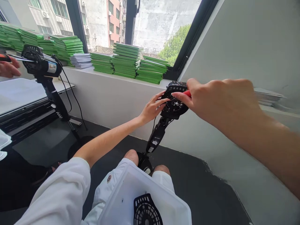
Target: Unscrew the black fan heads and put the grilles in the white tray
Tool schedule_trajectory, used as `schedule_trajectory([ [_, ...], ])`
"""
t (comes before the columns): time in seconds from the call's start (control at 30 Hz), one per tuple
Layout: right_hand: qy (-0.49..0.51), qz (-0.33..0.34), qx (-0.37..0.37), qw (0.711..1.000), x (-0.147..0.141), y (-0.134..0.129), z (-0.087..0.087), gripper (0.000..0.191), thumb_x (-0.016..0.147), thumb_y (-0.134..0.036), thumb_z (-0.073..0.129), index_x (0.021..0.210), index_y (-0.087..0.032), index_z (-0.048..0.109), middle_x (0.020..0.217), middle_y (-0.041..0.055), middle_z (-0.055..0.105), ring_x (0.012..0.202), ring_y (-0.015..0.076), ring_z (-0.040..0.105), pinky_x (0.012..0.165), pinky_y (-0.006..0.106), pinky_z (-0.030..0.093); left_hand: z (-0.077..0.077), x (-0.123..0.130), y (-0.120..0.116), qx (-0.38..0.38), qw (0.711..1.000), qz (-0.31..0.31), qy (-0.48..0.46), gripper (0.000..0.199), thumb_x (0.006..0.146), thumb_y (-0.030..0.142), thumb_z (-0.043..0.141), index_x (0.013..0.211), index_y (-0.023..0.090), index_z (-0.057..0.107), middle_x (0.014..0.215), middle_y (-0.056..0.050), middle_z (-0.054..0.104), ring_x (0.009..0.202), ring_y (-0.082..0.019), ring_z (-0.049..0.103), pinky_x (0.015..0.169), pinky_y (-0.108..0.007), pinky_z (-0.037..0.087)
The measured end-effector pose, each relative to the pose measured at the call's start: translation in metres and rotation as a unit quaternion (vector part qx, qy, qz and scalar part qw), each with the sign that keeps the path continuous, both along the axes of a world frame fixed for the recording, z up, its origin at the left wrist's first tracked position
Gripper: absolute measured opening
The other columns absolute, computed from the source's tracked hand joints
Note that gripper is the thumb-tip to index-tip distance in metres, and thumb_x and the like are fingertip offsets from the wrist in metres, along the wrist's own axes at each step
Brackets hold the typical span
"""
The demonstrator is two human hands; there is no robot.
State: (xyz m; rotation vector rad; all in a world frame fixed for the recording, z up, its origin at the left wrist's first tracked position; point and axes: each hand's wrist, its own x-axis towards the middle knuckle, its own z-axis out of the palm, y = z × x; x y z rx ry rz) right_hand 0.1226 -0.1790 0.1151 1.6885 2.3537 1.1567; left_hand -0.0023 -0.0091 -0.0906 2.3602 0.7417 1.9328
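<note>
A black fan motor housing (176, 106) tops a black stand (156, 137) in front of me, its inner metal parts facing me. My left hand (151, 109) grips the left side of this housing, fingertips reaching over its face. In my closed right hand (211, 95) is a red-handled screwdriver (187, 93), held across the upper front of the housing; its tip is hard to make out. On my lap rests a white plastic tub (178, 209) containing a black slotted cover (147, 211) and a few tiny dark pieces.
Stacks of green-edged sheets (126, 61) line the windowsill, with a white stack (81, 60) among them. To the left, a co-worker's hand (9, 68) points a long screwdriver at another fan head (38, 61) beside a white-topped table (21, 93). A wall rises at right.
</note>
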Motion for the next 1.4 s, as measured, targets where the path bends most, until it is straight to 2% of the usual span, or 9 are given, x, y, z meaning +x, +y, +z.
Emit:
schedule_trajectory([
  [0.23, -0.009, 0.003, -0.075, 0.997, 0.001, 0.005, -0.001, 0.046, 0.104, -0.043, 0.036, 0.136, -0.014, 0.050, 0.074, 0.0097, 0.067, 0.063, 0.0228, 0.060, 0.058, 0.032, 0.027, 0.000, -0.003, 0.002, -0.013, 1.000, -0.014, 0.000, 0.034, 0.108, 0.041, 0.040, 0.133, 0.034, 0.062, 0.157, -0.005, 0.048, 0.142, -0.026, 0.052, 0.117, -0.051, 0.051],
  [0.43, 0.004, -0.004, -0.007, 1.000, 0.003, -0.001, 0.000, 0.051, 0.105, -0.043, 0.023, 0.114, -0.012, 0.063, 0.074, 0.0168, 0.065, 0.076, 0.0297, 0.064, 0.062, 0.035, 0.028, 0.001, 0.000, -0.004, -0.007, 1.000, -0.012, -0.012, 0.034, 0.108, 0.041, 0.039, 0.132, 0.034, 0.062, 0.156, -0.006, 0.049, 0.145, -0.026, 0.050, 0.117, -0.051, 0.051],
  [0.57, 0.027, -0.006, -0.091, 0.995, 0.005, 0.006, 0.001, 0.049, 0.100, -0.042, 0.033, 0.137, -0.014, 0.049, 0.074, 0.0113, 0.068, 0.063, 0.0239, 0.059, 0.060, 0.033, 0.029, 0.001, -0.001, -0.006, -0.025, 1.000, -0.005, -0.019, 0.034, 0.107, 0.042, 0.041, 0.132, 0.032, 0.062, 0.154, -0.007, 0.052, 0.144, -0.026, 0.051, 0.119, -0.054, 0.048],
  [0.63, 0.008, -0.009, -0.079, 0.997, 0.006, 0.007, 0.002, 0.052, 0.102, -0.043, 0.028, 0.139, -0.012, 0.048, 0.071, 0.0117, 0.067, 0.062, 0.0259, 0.059, 0.059, 0.033, 0.029, 0.001, -0.001, -0.006, -0.032, 0.999, -0.007, -0.022, 0.034, 0.107, 0.043, 0.042, 0.130, 0.032, 0.065, 0.153, -0.008, 0.053, 0.143, -0.027, 0.053, 0.119, -0.054, 0.048],
  [0.77, -0.009, -0.012, 0.008, 1.000, 0.008, 0.001, 0.002, 0.056, 0.105, -0.050, 0.022, 0.120, -0.014, 0.061, 0.070, 0.0138, 0.064, 0.069, 0.0302, 0.063, 0.060, 0.034, 0.029, 0.002, 0.002, -0.007, -0.034, 0.998, -0.029, -0.043, 0.033, 0.107, 0.043, 0.043, 0.125, 0.032, 0.070, 0.151, -0.006, 0.056, 0.140, -0.026, 0.056, 0.116, -0.052, 0.053],
  [0.9, 0.001, -0.003, 0.007, 1.000, 0.010, 0.002, 0.002, 0.058, 0.104, -0.057, 0.025, 0.103, -0.016, 0.066, 0.070, 0.0136, 0.063, 0.072, 0.0302, 0.064, 0.062, 0.035, 0.031, 0.002, 0.003, -0.007, -0.031, 0.996, -0.040, -0.067, 0.032, 0.106, 0.043, 0.046, 0.123, 0.033, 0.071, 0.150, -0.004, 0.057, 0.138, -0.024, 0.058, 0.115, -0.049, 0.054],
  [1.13, 0.018, 0.020, -0.121, 0.992, 0.003, 0.006, 0.005, 0.042, 0.101, -0.038, 0.036, 0.134, -0.015, 0.047, 0.084, 0.0114, 0.072, 0.067, 0.0255, 0.063, 0.056, 0.032, 0.029, 0.001, 0.003, -0.006, -0.026, 0.998, -0.030, -0.056, 0.034, 0.107, 0.043, 0.043, 0.126, 0.032, 0.069, 0.152, -0.005, 0.056, 0.141, -0.025, 0.055, 0.116, -0.049, 0.054],
  [1.3, -0.021, -0.003, -0.007, 1.000, 0.002, -0.002, 0.002, 0.054, 0.106, -0.051, 0.024, 0.114, -0.013, 0.063, 0.070, 0.0152, 0.065, 0.072, 0.0329, 0.066, 0.058, 0.034, 0.029, 0.001, 0.004, -0.007, -0.024, 0.997, -0.028, -0.066, 0.034, 0.107, 0.044, 0.045, 0.122, 0.030, 0.071, 0.150, -0.006, 0.058, 0.138, -0.025, 0.059, 0.115, -0.050, 0.055],
  [1.4, 0.017, 0.008, -0.011, 1.000, 0.004, 0.003, -0.002, 0.051, 0.103, -0.053, 0.028, 0.109, -0.018, 0.065, 0.069, 0.0121, 0.066, 0.067, 0.0296, 0.065, 0.059, 0.033, 0.031, 0.000, 0.004, -0.007, -0.022, 0.997, -0.031, -0.066, 0.034, 0.107, 0.041, 0.044, 0.124, 0.030, 0.070, 0.151, -0.006, 0.057, 0.138, -0.025, 0.058, 0.115, -0.047, 0.055],
])
